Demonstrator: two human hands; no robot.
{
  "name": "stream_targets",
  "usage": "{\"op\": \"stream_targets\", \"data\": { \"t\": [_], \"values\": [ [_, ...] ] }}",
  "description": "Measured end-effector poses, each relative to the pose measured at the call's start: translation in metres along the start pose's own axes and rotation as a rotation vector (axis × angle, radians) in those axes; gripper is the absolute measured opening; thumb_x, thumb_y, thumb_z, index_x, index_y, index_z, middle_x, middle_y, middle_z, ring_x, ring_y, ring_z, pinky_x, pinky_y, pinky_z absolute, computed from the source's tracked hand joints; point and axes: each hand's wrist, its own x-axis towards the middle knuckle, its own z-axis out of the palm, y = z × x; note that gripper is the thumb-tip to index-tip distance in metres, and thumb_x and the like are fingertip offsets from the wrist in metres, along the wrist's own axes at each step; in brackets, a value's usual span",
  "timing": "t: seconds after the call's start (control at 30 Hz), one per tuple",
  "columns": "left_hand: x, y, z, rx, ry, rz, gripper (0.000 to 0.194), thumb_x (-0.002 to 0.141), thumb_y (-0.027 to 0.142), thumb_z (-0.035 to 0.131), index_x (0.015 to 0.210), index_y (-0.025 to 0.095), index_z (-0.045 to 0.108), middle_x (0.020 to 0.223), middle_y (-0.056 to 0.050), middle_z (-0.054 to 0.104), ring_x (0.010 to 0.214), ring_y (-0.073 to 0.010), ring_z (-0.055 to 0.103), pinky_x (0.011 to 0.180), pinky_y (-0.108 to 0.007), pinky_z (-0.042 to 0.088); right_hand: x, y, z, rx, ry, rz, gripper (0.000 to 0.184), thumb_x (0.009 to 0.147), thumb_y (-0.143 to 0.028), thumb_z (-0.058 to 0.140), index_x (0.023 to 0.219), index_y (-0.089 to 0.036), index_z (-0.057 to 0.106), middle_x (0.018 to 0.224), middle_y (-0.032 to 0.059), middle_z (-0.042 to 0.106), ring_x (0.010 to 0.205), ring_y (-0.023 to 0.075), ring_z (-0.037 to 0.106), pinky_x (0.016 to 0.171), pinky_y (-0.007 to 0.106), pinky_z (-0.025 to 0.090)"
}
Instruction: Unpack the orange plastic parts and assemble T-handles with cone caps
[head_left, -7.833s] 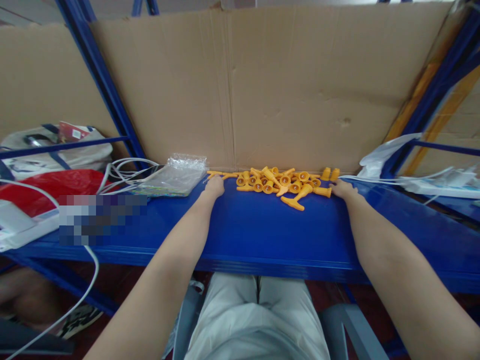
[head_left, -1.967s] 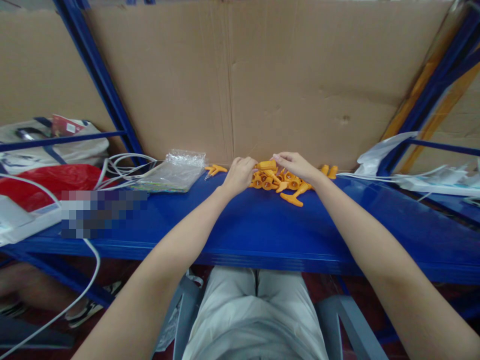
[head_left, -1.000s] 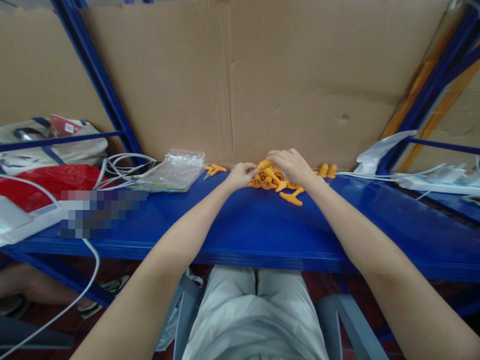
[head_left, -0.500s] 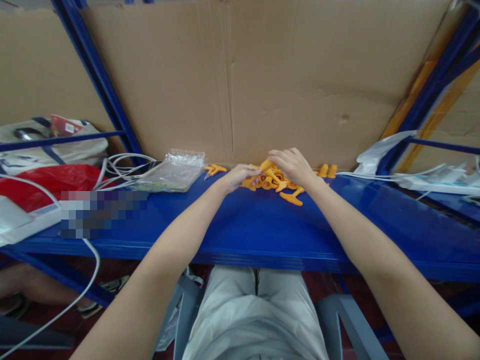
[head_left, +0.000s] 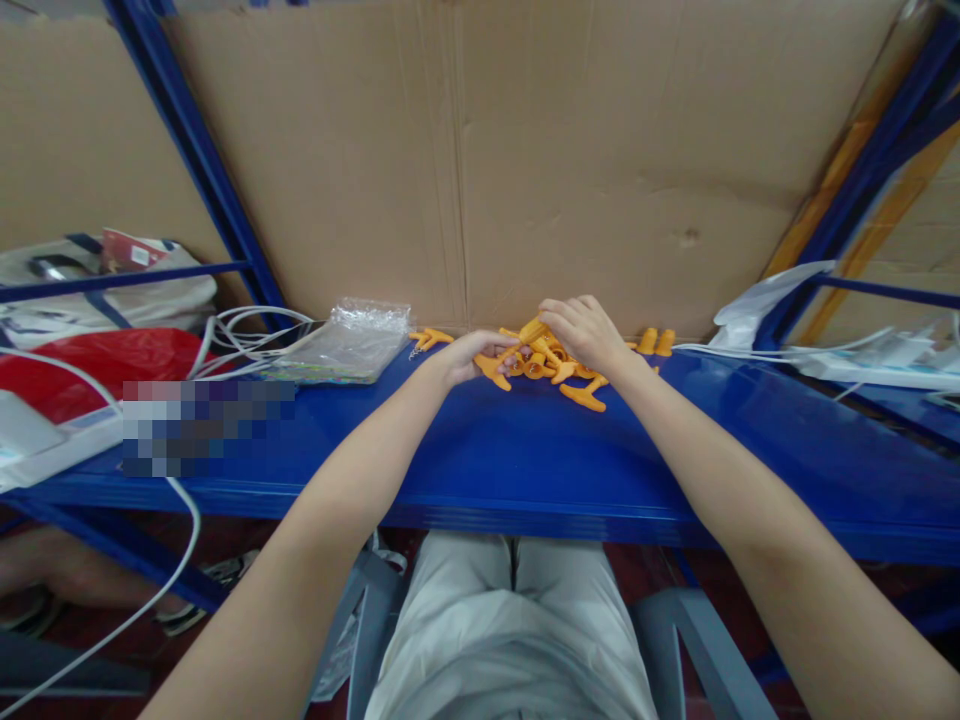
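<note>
My left hand point(head_left: 474, 355) is closed on an orange plastic T-shaped piece point(head_left: 493, 373), whose curved crossbar sticks out below the fingers. Pinched in my right hand point(head_left: 576, 326) is an orange ribbed, cap-like piece point(head_left: 533, 331), which lies close to the left fingertips. Whether the two held pieces touch, I cannot tell. Under and between both hands lies a pile of orange cup-like parts point(head_left: 535, 368) and T-shaped parts, partly hidden by the fingers. One loose T-shaped part point(head_left: 583, 398) rests at the near side of the pile.
Two orange caps point(head_left: 655, 342) stand upright right of the pile. To the left are an orange piece with a small chain point(head_left: 430, 338) and a clear plastic packet point(head_left: 345, 345). White cables point(head_left: 225, 345) and a red bag point(head_left: 97, 365) occupy the left of the blue table point(head_left: 525, 470); cardboard point(head_left: 450, 180) closes the back.
The crossbar of the T-shaped piece now shows below my left hand, where it did not stand out before. My left hand has turned slightly; the right hand has barely moved.
</note>
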Motion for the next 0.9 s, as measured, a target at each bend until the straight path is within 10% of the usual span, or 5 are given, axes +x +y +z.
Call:
{"op": "stream_targets", "data": {
  "t": [0.9],
  "values": [
    [-0.003,-0.006,-0.001,0.266,0.102,0.058,0.023,0.080,0.025,0.072,0.062,0.013,0.063,0.053,-0.002,0.058,0.048,-0.0104,0.053,0.052,-0.024,0.046,0.006,-0.021,0.016,0.060,-0.112,-0.051,0.029,0.099,-0.019,0.047,0.121,-0.021,0.065,0.122,0.0123,0.072,0.124,0.0267,0.056,0.114,0.057,0.028]
  ]
}}
